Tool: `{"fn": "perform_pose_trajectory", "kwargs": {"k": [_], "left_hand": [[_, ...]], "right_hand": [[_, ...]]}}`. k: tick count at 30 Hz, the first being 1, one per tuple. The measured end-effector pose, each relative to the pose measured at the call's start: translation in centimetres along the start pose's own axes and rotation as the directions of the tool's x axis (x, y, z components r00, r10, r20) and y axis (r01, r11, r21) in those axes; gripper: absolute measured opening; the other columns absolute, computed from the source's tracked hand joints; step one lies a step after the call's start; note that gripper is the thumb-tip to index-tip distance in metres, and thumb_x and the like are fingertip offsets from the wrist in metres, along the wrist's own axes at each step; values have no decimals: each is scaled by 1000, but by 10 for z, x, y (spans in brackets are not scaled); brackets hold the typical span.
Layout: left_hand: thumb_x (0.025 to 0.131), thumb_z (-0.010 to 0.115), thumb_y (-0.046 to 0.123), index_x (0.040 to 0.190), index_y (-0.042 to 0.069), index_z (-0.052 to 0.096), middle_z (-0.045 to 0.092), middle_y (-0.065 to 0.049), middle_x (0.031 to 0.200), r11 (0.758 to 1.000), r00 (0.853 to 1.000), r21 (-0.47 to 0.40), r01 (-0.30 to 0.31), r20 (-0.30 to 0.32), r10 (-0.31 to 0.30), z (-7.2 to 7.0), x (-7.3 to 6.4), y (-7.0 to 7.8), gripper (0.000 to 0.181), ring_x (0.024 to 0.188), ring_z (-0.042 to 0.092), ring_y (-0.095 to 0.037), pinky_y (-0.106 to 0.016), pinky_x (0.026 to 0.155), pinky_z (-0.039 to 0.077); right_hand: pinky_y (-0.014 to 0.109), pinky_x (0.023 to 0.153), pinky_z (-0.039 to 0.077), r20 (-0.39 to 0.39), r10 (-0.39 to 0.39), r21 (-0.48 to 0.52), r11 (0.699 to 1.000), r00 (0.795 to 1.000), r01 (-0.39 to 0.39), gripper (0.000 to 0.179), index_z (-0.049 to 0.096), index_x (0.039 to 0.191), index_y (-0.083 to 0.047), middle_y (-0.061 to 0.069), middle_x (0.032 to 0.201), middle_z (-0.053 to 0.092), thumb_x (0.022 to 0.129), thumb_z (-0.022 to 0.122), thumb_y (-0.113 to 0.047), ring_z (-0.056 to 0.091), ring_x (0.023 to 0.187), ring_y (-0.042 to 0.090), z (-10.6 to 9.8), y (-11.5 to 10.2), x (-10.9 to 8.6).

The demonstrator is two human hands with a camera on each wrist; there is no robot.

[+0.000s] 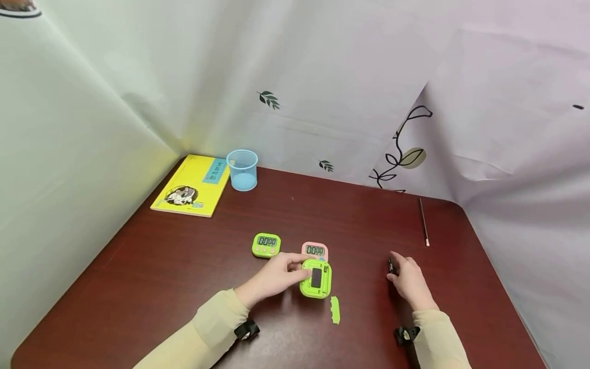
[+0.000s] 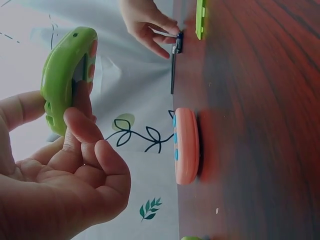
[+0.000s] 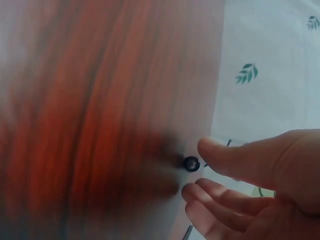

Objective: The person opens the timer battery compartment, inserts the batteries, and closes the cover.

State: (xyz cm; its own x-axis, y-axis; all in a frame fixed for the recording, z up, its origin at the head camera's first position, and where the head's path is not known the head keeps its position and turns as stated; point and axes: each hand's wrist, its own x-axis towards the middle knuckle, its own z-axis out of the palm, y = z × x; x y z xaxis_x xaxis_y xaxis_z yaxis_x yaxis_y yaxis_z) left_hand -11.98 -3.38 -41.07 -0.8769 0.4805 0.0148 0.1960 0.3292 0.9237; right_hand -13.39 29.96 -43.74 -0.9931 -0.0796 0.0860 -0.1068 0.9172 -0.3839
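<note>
My left hand (image 1: 276, 277) grips a green digital timer (image 1: 315, 288) above the table, thumb on its back, with the open battery compartment facing up toward me. A pink timer (image 2: 186, 145) lies just behind it on the table. Close below the held timer is a loose green battery cover (image 1: 335, 310). On the right, my right hand (image 1: 410, 282) is lowered around a small black battery (image 3: 191, 163) on the table. Thumb and fingers are spread on either side of the battery, with a gap showing in the right wrist view.
Another green timer (image 1: 266, 245) lies left of the pink one. At the back left are a yellow book (image 1: 193, 187) and a clear blue cup (image 1: 243, 177). A dark pencil (image 1: 423, 223) lies at the right rear. Pale curtains (image 1: 322, 77) with leaf prints enclose the table.
</note>
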Motion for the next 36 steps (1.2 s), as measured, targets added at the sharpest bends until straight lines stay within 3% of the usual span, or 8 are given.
{"fn": "perform_pose_trajectory", "kwargs": {"k": [10, 20, 29, 36], "left_hand": [[88, 62, 15, 123, 5, 63, 47, 6, 64, 1000, 1000, -18, 17, 6, -17, -1, 0, 0, 36, 55, 38, -4, -19, 55, 33], [86, 65, 15, 125, -2, 60, 48, 7, 63, 999, 1000, -40, -4, 5, 4, 4, 2, -2, 42, 55, 40, -2, -19, 53, 33], [86, 65, 14, 124, -3, 60, 51, 6, 64, 998, 1000, -65, -5, 7, 5, 4, 3, -3, 41, 59, 45, -3, -19, 57, 37], [87, 63, 15, 125, -1, 60, 46, 8, 61, 1000, 1000, -22, 5, 5, -5, 4, 1, -2, 41, 54, 38, -1, -18, 54, 33]], "right_hand": [[50, 79, 45, 40, -11, 27, 1000, 999, 10, 46, 63, 110, 9, 18, 85, 63, 67, 77, 0, 58, 84, 35, -5, 11, 8], [41, 70, 47, 57, 38, 74, 996, 998, -42, 42, 63, 113, 6, 7, 83, 65, 76, 77, -9, 59, 72, 20, -5, 8, 4], [42, 76, 51, -7, 38, 161, 986, 999, -36, 45, 62, 120, 0, 10, 95, 69, 80, 75, -16, 67, 84, 24, -2, -6, -9], [28, 70, 51, -124, -4, 235, 971, 992, 33, 43, 67, 114, -4, 1, 88, 68, 76, 80, -18, 65, 78, 15, 1, -21, -18]]}}
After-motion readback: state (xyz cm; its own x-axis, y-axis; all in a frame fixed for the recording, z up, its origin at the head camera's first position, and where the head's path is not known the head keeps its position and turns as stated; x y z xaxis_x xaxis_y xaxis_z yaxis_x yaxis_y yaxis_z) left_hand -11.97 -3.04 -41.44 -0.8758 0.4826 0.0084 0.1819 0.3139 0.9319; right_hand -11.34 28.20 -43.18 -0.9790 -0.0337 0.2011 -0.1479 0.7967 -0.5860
